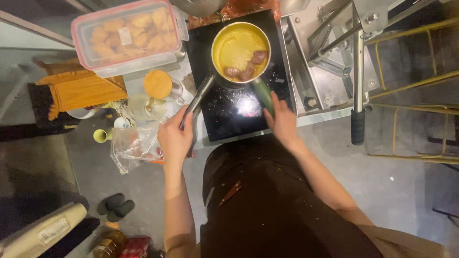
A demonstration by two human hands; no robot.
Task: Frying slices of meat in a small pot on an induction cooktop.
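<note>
A: Pan (237, 48) of yellow oil, brown pieces inside, sits far on the black cooktop (229, 114); bare glass nearer.

B: Right hand (283, 122) grips its handle (263, 95); left hand (175, 138) clasps tongs (197, 99).

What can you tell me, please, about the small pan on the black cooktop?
The small round metal saucepan sits upright on the black flat cooktop, filled with yellow oil in which a few brown pieces fry. Its dark green handle points toward the person, gripped by the right hand.
</note>
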